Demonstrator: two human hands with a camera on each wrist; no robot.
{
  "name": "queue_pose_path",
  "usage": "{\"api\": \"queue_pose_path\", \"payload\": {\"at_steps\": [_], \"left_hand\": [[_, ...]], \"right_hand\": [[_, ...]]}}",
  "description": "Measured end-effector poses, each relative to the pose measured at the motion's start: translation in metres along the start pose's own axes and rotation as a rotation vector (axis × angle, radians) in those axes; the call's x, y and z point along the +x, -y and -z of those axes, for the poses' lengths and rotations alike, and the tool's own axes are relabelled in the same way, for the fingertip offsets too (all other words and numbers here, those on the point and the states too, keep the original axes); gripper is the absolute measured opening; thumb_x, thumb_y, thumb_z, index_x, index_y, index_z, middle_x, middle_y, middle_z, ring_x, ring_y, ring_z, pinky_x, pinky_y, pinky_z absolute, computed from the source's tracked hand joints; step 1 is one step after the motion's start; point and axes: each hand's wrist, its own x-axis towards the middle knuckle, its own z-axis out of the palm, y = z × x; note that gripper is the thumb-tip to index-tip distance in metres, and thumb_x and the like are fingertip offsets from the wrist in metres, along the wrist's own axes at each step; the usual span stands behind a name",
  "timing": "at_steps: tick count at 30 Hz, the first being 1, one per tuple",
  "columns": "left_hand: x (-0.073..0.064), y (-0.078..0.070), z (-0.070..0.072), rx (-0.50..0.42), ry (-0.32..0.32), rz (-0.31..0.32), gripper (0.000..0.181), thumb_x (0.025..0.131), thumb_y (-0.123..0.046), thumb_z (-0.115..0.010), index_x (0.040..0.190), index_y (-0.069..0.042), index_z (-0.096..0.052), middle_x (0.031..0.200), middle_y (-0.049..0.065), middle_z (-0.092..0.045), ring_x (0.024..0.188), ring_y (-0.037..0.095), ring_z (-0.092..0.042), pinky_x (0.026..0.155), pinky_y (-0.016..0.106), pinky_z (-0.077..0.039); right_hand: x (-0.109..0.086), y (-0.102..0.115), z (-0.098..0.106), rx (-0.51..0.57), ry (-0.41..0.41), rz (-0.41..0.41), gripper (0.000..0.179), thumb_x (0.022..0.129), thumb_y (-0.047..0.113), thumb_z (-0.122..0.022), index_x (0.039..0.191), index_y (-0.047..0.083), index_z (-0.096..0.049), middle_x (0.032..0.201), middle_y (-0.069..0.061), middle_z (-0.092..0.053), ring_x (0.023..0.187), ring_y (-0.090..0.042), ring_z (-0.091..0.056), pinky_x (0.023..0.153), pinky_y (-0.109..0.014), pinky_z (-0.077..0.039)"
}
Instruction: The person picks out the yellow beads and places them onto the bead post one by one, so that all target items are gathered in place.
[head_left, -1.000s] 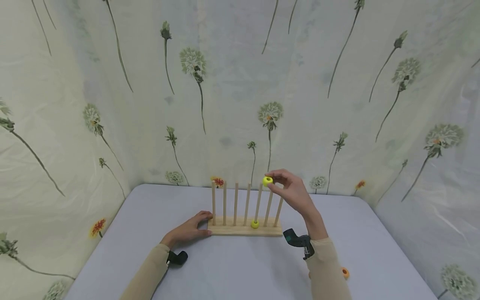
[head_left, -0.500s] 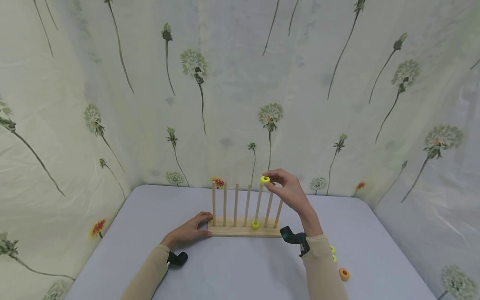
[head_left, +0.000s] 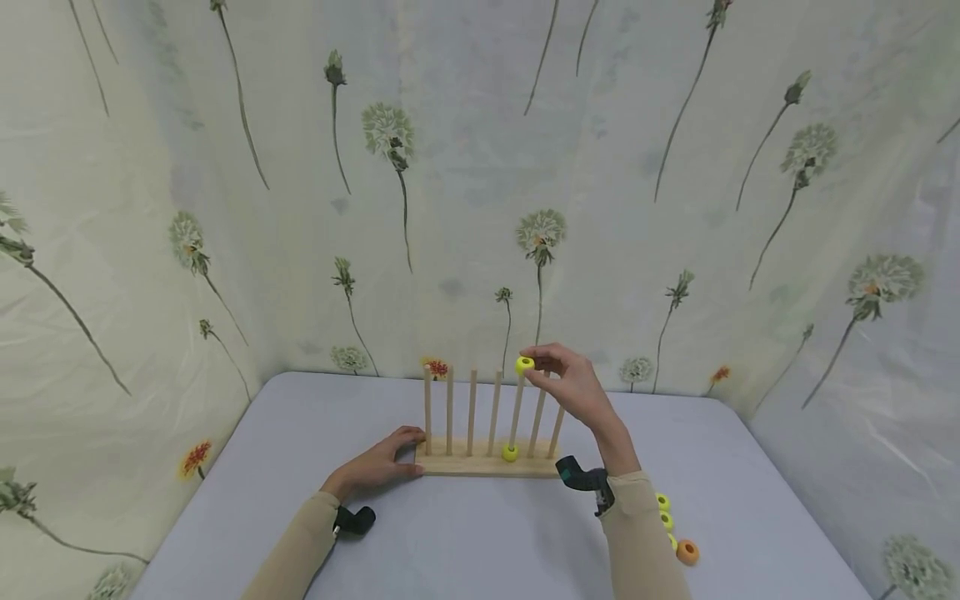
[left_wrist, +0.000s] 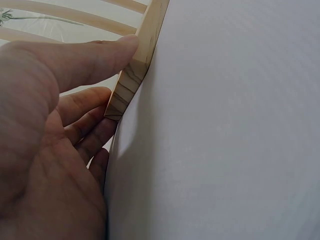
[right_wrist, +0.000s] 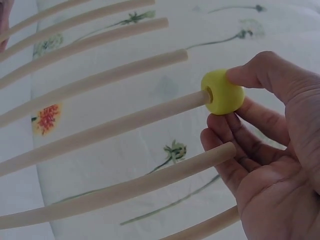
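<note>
A wooden peg rack [head_left: 465, 467] with a row of upright pegs stands on the table. In the head view, my left hand [head_left: 377, 461] holds its left end; the left wrist view shows the thumb [left_wrist: 100, 59] on one side of the base [left_wrist: 134, 77] and fingers on the other. High over the rack, my right hand [head_left: 576, 387] pinches a yellow bead [head_left: 524, 365] between thumb and fingers. In the right wrist view that bead [right_wrist: 224, 92] sits at the tip of a peg [right_wrist: 125, 125], which meets its hole. Another yellow bead [head_left: 510, 453] lies low on the same peg, third from the right.
Right of my right sleeve lie several yellow beads [head_left: 666, 521] and an orange bead [head_left: 687, 552], partly hidden by the sleeve. The white table [head_left: 480, 542] meets a flower-printed curtain [head_left: 465, 208] at the back and sides. The other pegs stand close beside the right hand.
My right hand has brought the yellow bead slightly left, onto the tip of the peg. The right sleeve moved left too, uncovering yellow beads. The left hand stays on the rack.
</note>
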Motion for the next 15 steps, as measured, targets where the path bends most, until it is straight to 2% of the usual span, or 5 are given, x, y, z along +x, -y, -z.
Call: {"api": "queue_pose_path", "payload": {"at_steps": [4, 9, 15], "left_hand": [[0.000, 0.000, 0.000, 0.004, -0.002, 0.005, 0.063, 0.088, -0.035, -0.069, 0.143, -0.015, -0.045, 0.154, 0.008, -0.031, 0.145, 0.035, -0.024, 0.115, 0.058, -0.021], [0.000, 0.000, 0.000, -0.001, -0.001, 0.012, 0.063, 0.089, -0.036, -0.069, 0.143, -0.015, -0.045, 0.155, 0.008, -0.030, 0.145, 0.035, -0.023, 0.115, 0.058, -0.022], [0.000, 0.002, 0.000, -0.001, 0.001, -0.006, 0.063, 0.088, -0.035, -0.069, 0.143, -0.014, -0.045, 0.154, 0.008, -0.031, 0.144, 0.035, -0.025, 0.115, 0.057, -0.023]], "right_hand": [[-0.001, 0.005, -0.001, -0.009, -0.002, -0.013, 0.034, 0.091, 0.011, -0.066, 0.124, 0.005, -0.061, 0.121, -0.013, -0.061, 0.110, -0.028, -0.060, 0.091, -0.032, -0.051], [-0.005, 0.024, -0.001, -0.001, 0.001, -0.007, 0.033, 0.091, 0.006, -0.065, 0.123, -0.001, -0.060, 0.120, -0.018, -0.061, 0.108, -0.031, -0.060, 0.093, -0.046, -0.050], [-0.009, 0.035, -0.001, -0.009, 0.004, 0.014, 0.033, 0.092, 0.005, -0.064, 0.123, -0.004, -0.059, 0.119, -0.020, -0.061, 0.106, -0.033, -0.060, 0.095, -0.050, -0.048]]}}
